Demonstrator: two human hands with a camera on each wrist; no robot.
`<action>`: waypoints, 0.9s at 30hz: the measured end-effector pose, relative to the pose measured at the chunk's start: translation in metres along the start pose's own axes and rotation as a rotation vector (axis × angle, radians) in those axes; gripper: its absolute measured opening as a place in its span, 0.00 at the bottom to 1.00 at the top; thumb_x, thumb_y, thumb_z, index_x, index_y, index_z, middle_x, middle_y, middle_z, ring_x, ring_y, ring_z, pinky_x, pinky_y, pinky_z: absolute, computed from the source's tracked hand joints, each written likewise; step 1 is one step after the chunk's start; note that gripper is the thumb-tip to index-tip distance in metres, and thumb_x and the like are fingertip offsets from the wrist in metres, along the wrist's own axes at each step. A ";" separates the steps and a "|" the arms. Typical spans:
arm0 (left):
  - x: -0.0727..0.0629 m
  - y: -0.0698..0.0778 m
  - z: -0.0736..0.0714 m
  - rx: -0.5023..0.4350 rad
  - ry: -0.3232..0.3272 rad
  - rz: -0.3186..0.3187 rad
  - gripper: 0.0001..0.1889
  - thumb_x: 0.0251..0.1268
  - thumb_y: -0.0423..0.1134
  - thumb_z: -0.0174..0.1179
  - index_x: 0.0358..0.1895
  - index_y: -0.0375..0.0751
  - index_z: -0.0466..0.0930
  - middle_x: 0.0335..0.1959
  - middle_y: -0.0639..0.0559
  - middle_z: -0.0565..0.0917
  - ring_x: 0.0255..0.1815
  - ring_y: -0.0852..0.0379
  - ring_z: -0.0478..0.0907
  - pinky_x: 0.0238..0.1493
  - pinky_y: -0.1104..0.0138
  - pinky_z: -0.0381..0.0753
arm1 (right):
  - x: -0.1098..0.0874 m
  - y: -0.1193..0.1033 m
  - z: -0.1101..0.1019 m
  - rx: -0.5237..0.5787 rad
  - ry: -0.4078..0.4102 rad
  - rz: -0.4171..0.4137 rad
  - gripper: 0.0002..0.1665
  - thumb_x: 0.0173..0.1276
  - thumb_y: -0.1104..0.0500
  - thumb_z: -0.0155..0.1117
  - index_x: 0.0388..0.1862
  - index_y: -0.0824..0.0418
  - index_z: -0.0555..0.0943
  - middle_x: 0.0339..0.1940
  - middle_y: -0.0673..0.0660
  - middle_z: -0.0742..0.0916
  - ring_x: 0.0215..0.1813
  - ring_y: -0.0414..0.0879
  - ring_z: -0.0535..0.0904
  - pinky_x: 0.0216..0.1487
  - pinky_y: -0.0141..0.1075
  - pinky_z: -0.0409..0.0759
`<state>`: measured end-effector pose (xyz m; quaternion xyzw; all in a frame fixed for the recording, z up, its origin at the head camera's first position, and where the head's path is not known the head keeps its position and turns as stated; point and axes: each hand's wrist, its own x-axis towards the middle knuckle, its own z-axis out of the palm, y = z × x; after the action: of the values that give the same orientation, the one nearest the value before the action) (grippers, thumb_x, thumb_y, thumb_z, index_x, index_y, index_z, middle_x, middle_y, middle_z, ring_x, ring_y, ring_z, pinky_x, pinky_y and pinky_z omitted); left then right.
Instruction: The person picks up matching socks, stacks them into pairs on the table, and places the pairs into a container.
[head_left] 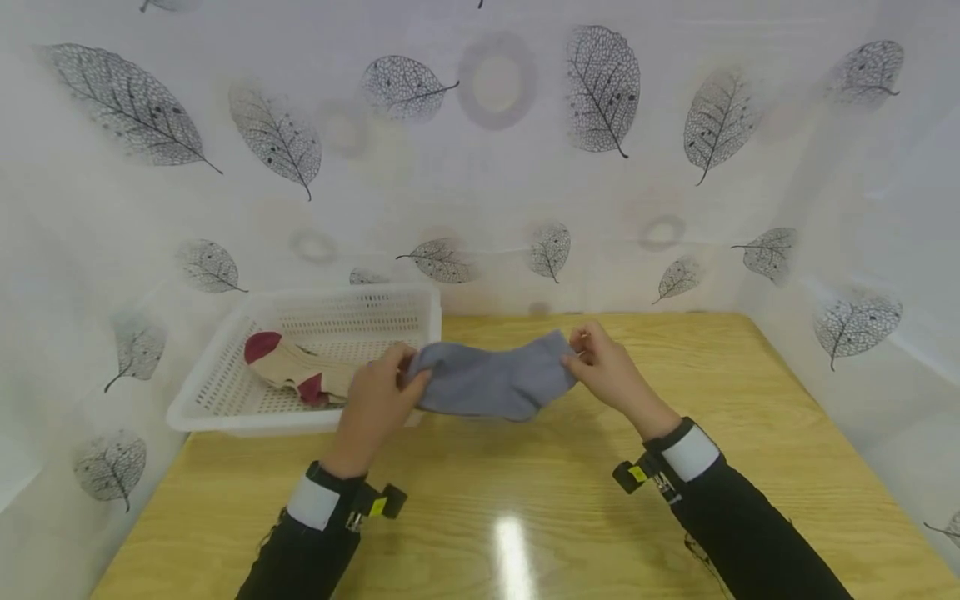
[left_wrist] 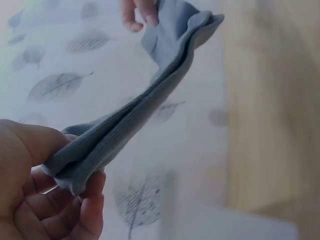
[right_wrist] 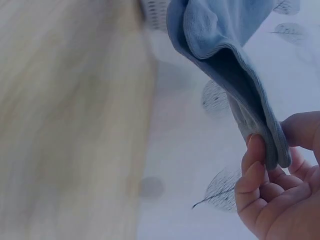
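A grey-blue sock [head_left: 495, 382] is stretched sideways between both hands above the table. My left hand [head_left: 378, 400] pinches one end between thumb and fingers, close to the basket's right side. The other end is pinched by my right hand [head_left: 606, 364]. In the left wrist view, the sock [left_wrist: 135, 112] runs away from the left hand [left_wrist: 45, 185] in long layered folds. The right wrist view shows two layers of the sock [right_wrist: 240, 85] pinched in the right hand [right_wrist: 280, 185]; I cannot tell whether a second sock lies against the first.
A white perforated basket [head_left: 197, 400] stands at the back left of the wooden table [head_left: 450, 517]. Inside lies a beige sock [head_left: 288, 364] with burgundy toe and heel. Leaf-printed white sheeting [head_left: 480, 192] hangs behind the table and along its sides.
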<state>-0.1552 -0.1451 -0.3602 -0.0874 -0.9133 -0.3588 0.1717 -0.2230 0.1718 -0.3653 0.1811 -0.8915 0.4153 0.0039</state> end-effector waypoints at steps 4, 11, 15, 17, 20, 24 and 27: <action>0.017 -0.013 -0.028 0.003 0.118 -0.028 0.13 0.70 0.34 0.66 0.52 0.30 0.80 0.44 0.34 0.89 0.38 0.42 0.88 0.37 0.54 0.88 | 0.016 -0.026 0.006 0.095 0.008 -0.038 0.10 0.76 0.68 0.57 0.49 0.66 0.67 0.49 0.68 0.80 0.47 0.60 0.84 0.41 0.37 0.81; 0.042 -0.030 -0.081 0.006 0.329 -0.153 0.16 0.73 0.37 0.64 0.55 0.29 0.79 0.49 0.32 0.87 0.45 0.40 0.85 0.36 0.84 0.68 | 0.045 -0.074 0.038 0.212 0.009 -0.091 0.04 0.77 0.68 0.58 0.45 0.66 0.72 0.48 0.65 0.82 0.39 0.49 0.82 0.37 0.31 0.77; 0.054 -0.048 -0.106 0.026 0.397 -0.274 0.19 0.75 0.39 0.62 0.60 0.30 0.78 0.53 0.31 0.85 0.49 0.39 0.84 0.35 0.83 0.67 | 0.061 -0.100 0.065 0.294 -0.058 -0.072 0.06 0.76 0.67 0.60 0.48 0.68 0.76 0.50 0.66 0.83 0.36 0.46 0.82 0.38 0.33 0.81; 0.059 -0.059 -0.114 0.017 0.407 -0.367 0.21 0.77 0.40 0.59 0.64 0.31 0.77 0.58 0.32 0.84 0.54 0.39 0.84 0.41 0.75 0.76 | 0.067 -0.111 0.079 0.309 -0.113 -0.053 0.10 0.77 0.66 0.60 0.52 0.69 0.77 0.54 0.66 0.84 0.41 0.50 0.85 0.42 0.34 0.85; 0.065 -0.079 -0.124 -0.007 0.398 -0.515 0.23 0.79 0.41 0.53 0.70 0.34 0.74 0.66 0.33 0.80 0.63 0.39 0.80 0.51 0.64 0.79 | 0.075 -0.123 0.098 0.306 -0.214 -0.005 0.16 0.77 0.64 0.58 0.60 0.69 0.78 0.60 0.67 0.83 0.53 0.57 0.86 0.49 0.36 0.87; 0.070 -0.104 -0.131 -0.056 0.377 -0.667 0.26 0.78 0.40 0.47 0.74 0.36 0.70 0.72 0.35 0.75 0.69 0.40 0.75 0.58 0.57 0.79 | 0.081 -0.131 0.120 0.262 -0.336 0.057 0.20 0.77 0.63 0.57 0.65 0.66 0.79 0.63 0.66 0.84 0.57 0.56 0.85 0.51 0.36 0.86; 0.073 -0.122 -0.127 -0.079 0.365 -0.754 0.25 0.78 0.39 0.47 0.74 0.36 0.70 0.72 0.35 0.75 0.70 0.40 0.75 0.60 0.57 0.79 | 0.083 -0.131 0.136 0.187 -0.380 0.073 0.22 0.75 0.63 0.58 0.65 0.64 0.81 0.62 0.63 0.85 0.55 0.52 0.85 0.51 0.37 0.85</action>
<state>-0.2254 -0.3183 -0.3221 0.3114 -0.8215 -0.4408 0.1840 -0.2385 -0.0330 -0.3443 0.2234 -0.8398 0.4543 -0.1962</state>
